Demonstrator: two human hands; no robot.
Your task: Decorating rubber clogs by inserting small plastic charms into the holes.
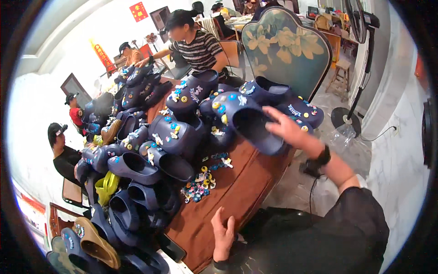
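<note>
My right hand grips a navy clog by its opening, fingers reaching inside. Blue, yellow and white charms dot the clog's toe. It is tilted above the right side of the brown-covered table, close to other decorated navy clogs. Low at the near edge of the table, my left hand has its fingers apart and nothing in them. Beyond it lies a loose heap of small colourful shoe charms, with a few more charms beside the stacked clogs.
Piled navy clogs cover the table's left and far parts, with a lime-green clog and a brown clog among them. A dark phone lies at the near edge. Co-workers sit beyond; a person in stripes reaches toward the pile.
</note>
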